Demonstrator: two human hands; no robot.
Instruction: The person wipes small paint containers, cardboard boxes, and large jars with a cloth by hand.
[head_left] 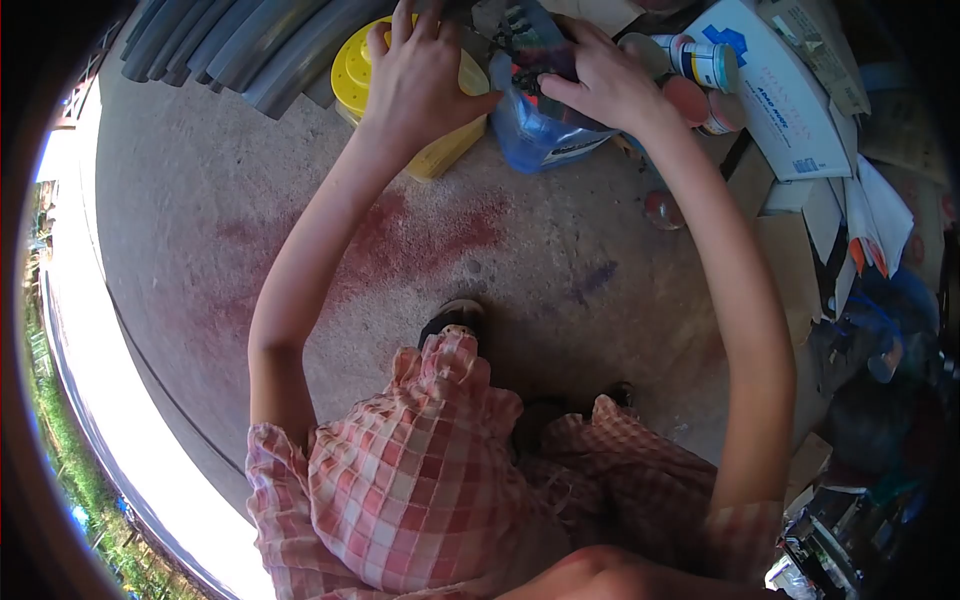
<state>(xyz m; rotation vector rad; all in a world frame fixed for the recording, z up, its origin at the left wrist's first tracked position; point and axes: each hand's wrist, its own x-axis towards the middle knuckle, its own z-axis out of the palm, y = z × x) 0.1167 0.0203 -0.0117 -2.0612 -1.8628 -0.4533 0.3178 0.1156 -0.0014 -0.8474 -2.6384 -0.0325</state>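
My left hand (415, 85) is over a yellow plastic container (450, 150) with a round yellow lid (352, 72). Its fingers are apart, and the thumb points toward a blue translucent plastic container (535, 145) alongside. Dark small pieces, with a bit of red among them, show inside the blue container. My right hand (610, 80) grips this container's right rim, thumb inside and the other fingers partly hidden behind. Both containers stand on the concrete floor (300, 200).
Grey pipes (250, 50) lie at the upper left. Several small cans (705, 65), a white cardboard box (780, 110) and piled clutter line the right side. A round clear object (662, 209) sits on the floor. Red powdery stains (420, 230) mark the concrete.
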